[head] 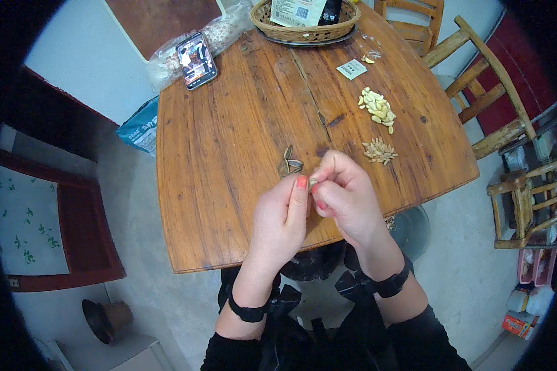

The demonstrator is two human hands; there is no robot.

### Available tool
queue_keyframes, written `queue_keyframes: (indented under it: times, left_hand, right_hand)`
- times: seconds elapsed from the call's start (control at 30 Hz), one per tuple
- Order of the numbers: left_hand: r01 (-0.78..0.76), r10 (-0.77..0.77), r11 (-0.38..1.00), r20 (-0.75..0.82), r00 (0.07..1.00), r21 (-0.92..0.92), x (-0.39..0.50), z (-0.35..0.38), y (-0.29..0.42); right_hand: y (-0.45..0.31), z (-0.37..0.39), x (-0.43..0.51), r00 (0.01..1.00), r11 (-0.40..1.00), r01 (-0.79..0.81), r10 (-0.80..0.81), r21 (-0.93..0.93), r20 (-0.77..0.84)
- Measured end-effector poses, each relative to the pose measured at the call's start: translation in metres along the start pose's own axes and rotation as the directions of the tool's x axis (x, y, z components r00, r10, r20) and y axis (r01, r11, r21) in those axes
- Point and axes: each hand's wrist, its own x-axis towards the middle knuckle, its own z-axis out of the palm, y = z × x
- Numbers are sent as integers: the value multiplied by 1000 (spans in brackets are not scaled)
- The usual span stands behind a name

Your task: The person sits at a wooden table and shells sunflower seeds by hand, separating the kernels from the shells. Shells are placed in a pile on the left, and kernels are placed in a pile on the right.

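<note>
Above the near edge of a wooden table (213,185), my left hand (280,213) and my right hand (350,195) meet at the fingertips. Both pinch one small sunflower seed (312,183), partly covered by the fingers; whether its shell is split I cannot tell. Just beyond my left hand lie several striped sunflower seeds in their shells (291,163). To the right of my right hand is a small heap of shelled sunflower kernels (379,151). Farther back sits a heap of larger pale yellow-green seeds (377,110), probably shelled pumpkin seeds.
A wicker basket (301,33) holding packets stands at the far edge. A smartphone (196,60) with a lit screen leans on a clear plastic bag (164,65). A small white sachet (351,69) lies flat. Wooden chairs (496,92) stand right; a bin (410,232) is below the near edge.
</note>
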Motion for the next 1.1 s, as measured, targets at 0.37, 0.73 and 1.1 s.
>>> queue_keyframes:
  times: [0.37, 0.73, 1.1]
  left_hand:
    - [224, -171, 861, 156, 973, -457, 1, -8, -11]
    - [89, -92, 990, -17, 996, -112, 2, 2, -11]
    - [-94, -18, 900, 252, 968, 425, -9, -10, 11]
  right_hand:
    - [-5, -12, 6, 979, 978, 50, -8, -204, 201]
    - [-7, -11, 3, 998, 945, 12, 8, -327, 60]
    - [-31, -55, 8, 884, 673, 56, -377, -738, -277]
